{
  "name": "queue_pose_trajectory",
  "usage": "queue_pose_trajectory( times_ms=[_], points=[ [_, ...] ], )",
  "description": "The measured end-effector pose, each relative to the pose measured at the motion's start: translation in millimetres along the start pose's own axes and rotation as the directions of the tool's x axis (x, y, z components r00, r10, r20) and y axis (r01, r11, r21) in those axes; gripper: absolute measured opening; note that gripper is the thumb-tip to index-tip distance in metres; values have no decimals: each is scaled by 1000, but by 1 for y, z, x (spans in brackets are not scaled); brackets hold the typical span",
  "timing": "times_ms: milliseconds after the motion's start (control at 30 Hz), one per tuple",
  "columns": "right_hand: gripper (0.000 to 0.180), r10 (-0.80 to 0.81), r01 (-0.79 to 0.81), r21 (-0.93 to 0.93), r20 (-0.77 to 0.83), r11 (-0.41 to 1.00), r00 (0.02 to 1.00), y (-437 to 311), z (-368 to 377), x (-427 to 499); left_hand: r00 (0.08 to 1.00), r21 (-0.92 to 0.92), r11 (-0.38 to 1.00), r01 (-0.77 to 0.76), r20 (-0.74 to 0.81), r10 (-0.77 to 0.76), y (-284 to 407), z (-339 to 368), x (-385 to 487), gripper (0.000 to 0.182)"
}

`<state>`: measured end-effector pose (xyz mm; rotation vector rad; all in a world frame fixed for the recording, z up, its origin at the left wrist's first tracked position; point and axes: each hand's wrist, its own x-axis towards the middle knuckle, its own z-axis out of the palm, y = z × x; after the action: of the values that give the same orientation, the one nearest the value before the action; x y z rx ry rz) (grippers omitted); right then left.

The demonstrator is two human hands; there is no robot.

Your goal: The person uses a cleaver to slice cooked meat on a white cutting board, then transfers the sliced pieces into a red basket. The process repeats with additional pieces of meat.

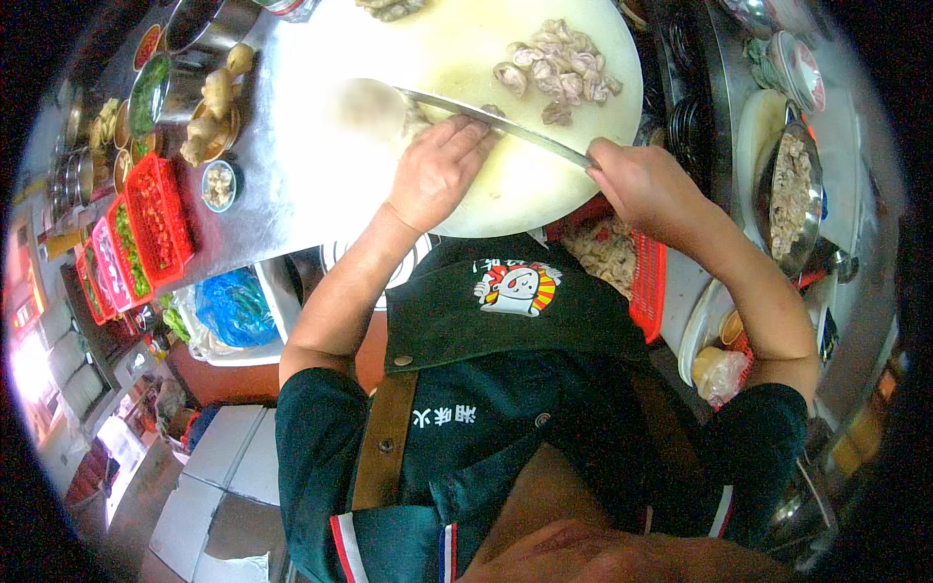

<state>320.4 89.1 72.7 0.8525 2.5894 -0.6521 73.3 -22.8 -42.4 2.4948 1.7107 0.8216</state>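
Note:
In my right hand is the handle end of a long-bladed knife, which lies slantwise over a round white cutting board. My left hand presses down beside the blade, fingers together, on a pale piece of meat that it partly hides. Glare and a blurred patch cover the area left of it. Beyond the blade is a loose pile of cut, greyish-pink meat pieces. Another lump of meat is cut off by the top edge of the view.
Ginger roots, a small bowl and red baskets of chopped vegetables stand on the left. A red basket of pale food is under the board's right edge. A metal pan of sliced food sits farther right.

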Motion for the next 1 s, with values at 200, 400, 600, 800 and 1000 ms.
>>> queue_pose_trajectory(
  times_ms=[200,400,600,800,1000],
  points=[
    [21,-37,48,123,-88,991,995,-24,22,51,999,-104,994,42,18,-41,-1,4,0,38],
    [22,-75,99,131,-176,986,982,-17,29,74,994,-93,994,64,94,-55,3,-16,12,35],
    [27,205,-157,243,-183,957,962,12,20,40,967,160,980,119,203,-151,4,-45,11,31],
    [26,188,-129,297,-177,946,966,16,26,38,891,196,946,260,330,-313,6,-15,33,21],
    [23,215,-112,358,-262,927,941,23,28,39,806,113,860,497,307,-506,5,-13,76,36]
  ],
)
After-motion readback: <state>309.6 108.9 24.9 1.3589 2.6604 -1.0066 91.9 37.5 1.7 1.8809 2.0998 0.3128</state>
